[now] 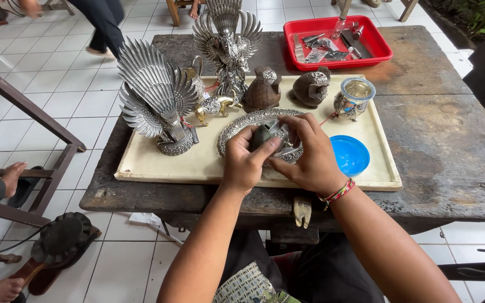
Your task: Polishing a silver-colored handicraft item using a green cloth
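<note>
My left hand (243, 161) and my right hand (307, 154) meet over an ornate oval silver tray (234, 127) on a cream board (158, 164). Both grip a small dark rounded piece with silver trim (264, 134), thumbs and fingers pressed on it from each side. A red braided bracelet (338, 192) circles my right wrist. The part of the piece under my fingers is hidden.
On the board stand two silver winged figures (154, 95) (227, 45), a small gold animal (213, 106), two dark carved figures (262, 88) (312, 86), a silver cup (355, 96) and a blue lid (350, 154). A red tray of tools (377, 40) sits behind. Another person's foot (13, 175) rests at left.
</note>
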